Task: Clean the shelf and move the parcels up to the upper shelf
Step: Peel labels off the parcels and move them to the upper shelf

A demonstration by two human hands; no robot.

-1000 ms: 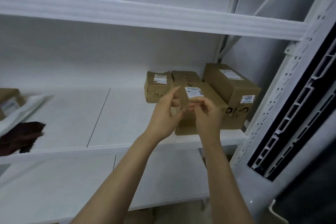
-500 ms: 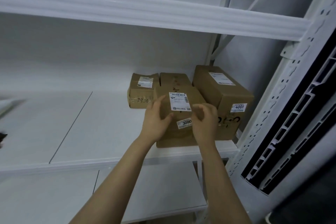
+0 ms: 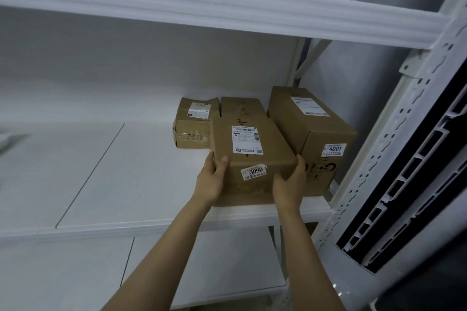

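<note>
I have the front parcel [image 3: 252, 144], the one with the 3090 sticker, clamped between both hands. It sits on the middle shelf [image 3: 126, 171] near its right end, its front face close to the shelf lip. My left grip [image 3: 211, 179] wraps the near left corner, with the thumb hooked over the top edge. My right grip [image 3: 290, 182] takes the near right corner, its fingers pushed into the narrow gap against the taller 4001 parcel [image 3: 313, 129], which stands touching it on the right. Two more parcels sit behind: a small taped one [image 3: 193, 129] at the back left and a plain one [image 3: 242, 107] directly behind mine.

I judge the cardboard stiff enough to take a side squeeze without buckling, and its matt faces should not slide in bare palms. The brown tape across the front may be slicker, so I would keep my palms on the card. I can't judge the weight from here. It's a fairly deep box, so I'd treat it as moderately heavy until it lifts. My fingertips are hidden, so they may not reach under the base. Getting them beneath the bottom edges would be safer than relying on the pinch.

The upper shelf [image 3: 202, 7] runs overhead with a thick front beam. The parcel must come out towards me first, clear of the 4001 parcel, before it goes up and over that beam.
</note>
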